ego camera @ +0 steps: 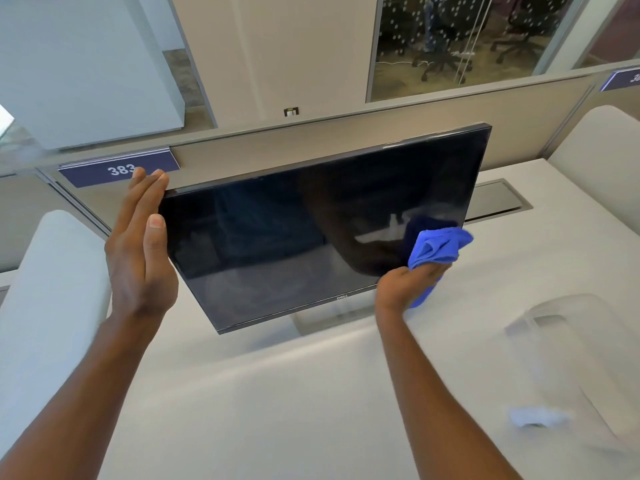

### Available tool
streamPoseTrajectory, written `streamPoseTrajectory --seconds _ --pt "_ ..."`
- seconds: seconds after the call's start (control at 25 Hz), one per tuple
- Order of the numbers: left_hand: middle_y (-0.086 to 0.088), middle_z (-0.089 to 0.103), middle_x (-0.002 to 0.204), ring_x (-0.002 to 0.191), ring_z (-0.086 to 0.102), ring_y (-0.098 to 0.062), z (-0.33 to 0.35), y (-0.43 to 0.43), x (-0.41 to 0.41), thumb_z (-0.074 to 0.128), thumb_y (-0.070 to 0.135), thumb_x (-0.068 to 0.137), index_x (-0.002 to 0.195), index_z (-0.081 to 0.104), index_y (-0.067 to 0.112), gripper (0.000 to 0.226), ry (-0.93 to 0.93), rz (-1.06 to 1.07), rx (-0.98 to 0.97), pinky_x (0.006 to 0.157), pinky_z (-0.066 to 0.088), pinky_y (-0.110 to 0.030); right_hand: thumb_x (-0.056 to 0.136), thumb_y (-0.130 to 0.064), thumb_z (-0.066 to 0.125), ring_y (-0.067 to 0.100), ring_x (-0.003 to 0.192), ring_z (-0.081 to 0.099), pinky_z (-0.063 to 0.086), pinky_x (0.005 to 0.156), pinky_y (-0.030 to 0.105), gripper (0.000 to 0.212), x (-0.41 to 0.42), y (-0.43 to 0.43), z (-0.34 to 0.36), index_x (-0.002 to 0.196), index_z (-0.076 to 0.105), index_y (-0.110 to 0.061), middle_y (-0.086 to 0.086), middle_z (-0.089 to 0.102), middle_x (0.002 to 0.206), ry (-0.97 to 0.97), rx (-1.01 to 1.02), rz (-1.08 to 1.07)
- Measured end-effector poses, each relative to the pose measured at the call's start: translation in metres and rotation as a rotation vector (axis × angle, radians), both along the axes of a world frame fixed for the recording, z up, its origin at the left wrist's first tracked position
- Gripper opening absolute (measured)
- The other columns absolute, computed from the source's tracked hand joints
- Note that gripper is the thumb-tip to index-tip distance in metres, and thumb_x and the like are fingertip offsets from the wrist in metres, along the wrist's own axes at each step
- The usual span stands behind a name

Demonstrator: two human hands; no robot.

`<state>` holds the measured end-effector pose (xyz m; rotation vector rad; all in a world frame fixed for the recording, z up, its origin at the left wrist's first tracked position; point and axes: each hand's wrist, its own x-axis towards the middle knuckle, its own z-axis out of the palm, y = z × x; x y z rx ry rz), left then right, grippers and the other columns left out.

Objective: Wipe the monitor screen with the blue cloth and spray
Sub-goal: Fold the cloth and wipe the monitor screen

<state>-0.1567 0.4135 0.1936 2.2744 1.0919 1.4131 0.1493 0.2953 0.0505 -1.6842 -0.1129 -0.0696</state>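
Black flat-panel monitor (311,230) on the white counter (277,393), long axis sideways, screen facing the person.

The left hand (142,251) lies flat and open against the monitor's left edge, fingers (149,185) reaching its top corner. The right hand (408,282) has its fingers closed around the bunched blue microfibre cloth (436,247), which sticks up above them against the screen's lower right corner.

white desk (263,403) bears the monitor's stand (332,315).
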Motion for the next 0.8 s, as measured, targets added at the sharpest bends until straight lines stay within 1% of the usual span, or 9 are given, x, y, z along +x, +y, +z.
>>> streamPoseTrajectory --seconds 0.16,0.24,0.32,0.4,0.44,0.52,0.64,0.72,0.8 --pt "-0.008 0.050 0.164 0.161 0.033 -0.015 0.000 0.000 -0.001 0.026 0.022 0.113 0.154 0.055 0.004 0.053 -0.016 -0.002 -0.001 0.131 0.028 -0.031 0.087 0.022 0.038 0.047 0.156 0.023 0.019 0.129 0.050 0.072 -0.084 0.029 0.012 0.157 0.027 0.015 0.032 0.020 0.168 0.323 -0.004 0.060" --pt "-0.004 0.049 0.164 0.161 0.033 -0.015 -0.001 0.000 -0.002 0.026 0.022 0.114 0.154 0.055 0.005 0.053 -0.005 0.000 0.009 0.131 0.028 -0.030 0.088 0.022 0.039 0.046 0.156 0.023 0.022 0.128 0.047 0.072 -0.135 0.036 0.018 0.158 0.025 0.015 0.031 0.018 0.168 0.362 -0.026 0.115" --pt "0.005 0.047 0.164 0.161 0.033 -0.014 0.000 0.001 -0.003 0.026 0.023 0.114 0.155 0.054 0.007 0.053 -0.005 -0.007 0.019 0.131 0.027 -0.027 0.090 0.022 0.039 0.042 0.155 0.028 0.026 0.127 0.035 0.073 -0.183 0.038 0.026 0.160 0.023 0.010 0.025 0.020 0.168 0.400 -0.002 0.178" --pt "0.017 0.042 0.163 0.161 0.032 -0.012 -0.001 0.002 -0.004 0.025 0.025 0.115 0.156 0.053 0.010 0.053 0.007 0.006 0.027 0.130 0.026 -0.024 0.100 0.015 0.035 0.036 0.151 0.035 0.030 0.117 0.014 0.070 -0.223 0.034 0.039 0.164 0.022 -0.012 0.007 0.026 0.166 0.549 0.030 0.287" --pt "0.023 0.040 0.163 0.161 0.032 -0.011 -0.001 0.003 -0.004 0.024 0.026 0.115 0.156 0.053 0.011 0.052 0.012 0.004 0.021 0.130 0.026 -0.023 0.105 0.007 0.032 0.036 0.149 0.039 0.033 0.116 0.015 0.066 -0.239 0.033 0.046 0.162 0.022 -0.024 0.001 0.030 0.163 0.650 0.053 0.360" --pt "0.029 0.037 0.162 0.161 0.031 -0.008 -0.001 0.003 -0.004 0.024 0.030 0.116 0.157 0.052 0.014 0.053 0.018 0.013 0.009 0.130 0.025 -0.021 0.109 -0.002 0.028 0.034 0.138 0.049 0.038 0.121 0.035 0.063 -0.257 0.035 0.064 0.164 0.018 -0.032 0.002 0.034 0.165 0.923 0.142 0.438" --pt "0.031 0.036 0.161 0.161 0.030 -0.007 -0.002 0.005 -0.004 0.024 0.030 0.116 0.158 0.051 0.015 0.052 0.028 0.014 -0.002 0.130 0.025 -0.021 0.110 -0.008 0.034 0.032 0.123 0.055 0.041 0.112 0.040 0.057 -0.241 0.042 0.088 0.165 0.022 -0.018 0.013 0.042 0.162 1.245 0.371 0.494" --pt "0.030 0.037 0.161 0.161 0.030 -0.008 0.003 0.005 -0.005 0.024 0.027 0.116 0.158 0.051 0.014 0.051 0.031 -0.005 -0.001 0.130 0.026 -0.023 0.109 -0.015 0.044 0.028 0.096 0.060 0.052 0.087 0.038 0.042 -0.209 0.048 0.114 0.151 0.047 -0.008 0.018 0.051 0.154 1.246 0.020 0.533" --pt "0.028 0.037 0.161 0.161 0.030 -0.009 0.001 0.003 -0.005 0.024 0.027 0.115 0.158 0.050 0.014 0.051 0.032 0.005 0.026 0.130 0.026 -0.025 0.107 -0.027 0.056 0.026 0.074 0.055 0.050 0.069 0.033 0.019 -0.168 0.041 0.127 0.111 0.066 -0.012 0.015 0.069 0.128 1.179 -0.328 0.596"
